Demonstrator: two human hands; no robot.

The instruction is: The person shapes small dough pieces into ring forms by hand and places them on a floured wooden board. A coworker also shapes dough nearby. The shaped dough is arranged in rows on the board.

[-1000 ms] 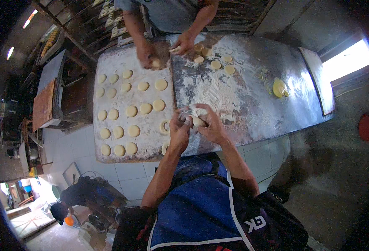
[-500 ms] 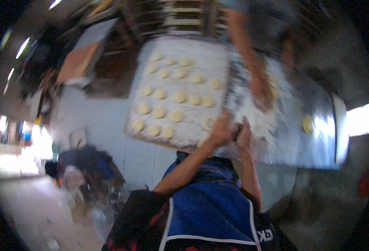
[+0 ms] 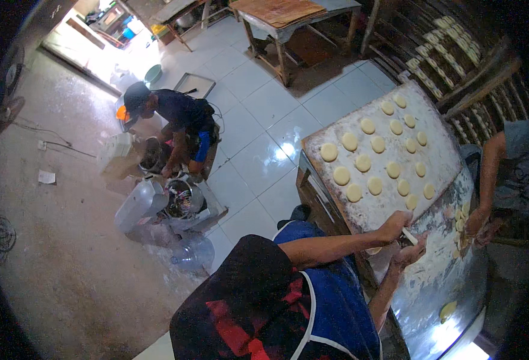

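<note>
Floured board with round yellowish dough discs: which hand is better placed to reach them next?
Probably the left hand: it lies nearer the discs on the board than the right hand, though both apparently hold a pale dough strip.

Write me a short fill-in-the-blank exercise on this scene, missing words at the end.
1. The pale strip is held between the wearer's left hand and ____ hand.
2. The wearer's apron is blue with ____ trim.
3. The co-worker at the picture's left wears a dark ____ on the head.
4. On the board, pale dough discs lie on a dusting of ____.

Missing words: right; white; cap; flour.
</note>
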